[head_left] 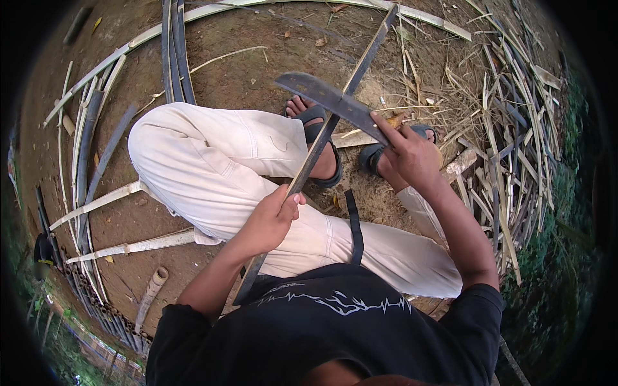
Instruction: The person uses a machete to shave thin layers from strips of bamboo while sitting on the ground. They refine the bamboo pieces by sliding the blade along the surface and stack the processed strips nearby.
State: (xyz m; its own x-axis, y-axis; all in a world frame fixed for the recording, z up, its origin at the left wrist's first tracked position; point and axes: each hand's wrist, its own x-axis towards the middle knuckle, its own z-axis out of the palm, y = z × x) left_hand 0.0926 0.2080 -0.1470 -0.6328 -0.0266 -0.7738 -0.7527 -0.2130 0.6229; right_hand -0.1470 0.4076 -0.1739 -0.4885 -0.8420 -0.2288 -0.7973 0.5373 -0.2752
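the left hand (269, 220) is curled closed; the right hand (412, 153), farther forward, grips with forefinger (385, 127) extended.

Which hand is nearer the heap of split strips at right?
Right. The right hand, holding the machete, is just left of the heap of split strips; the left hand is farther left, gripping the long dark strip.

Outdoor workspace, soil (225, 83), split bamboo (175, 51), likely foliage (553, 289)
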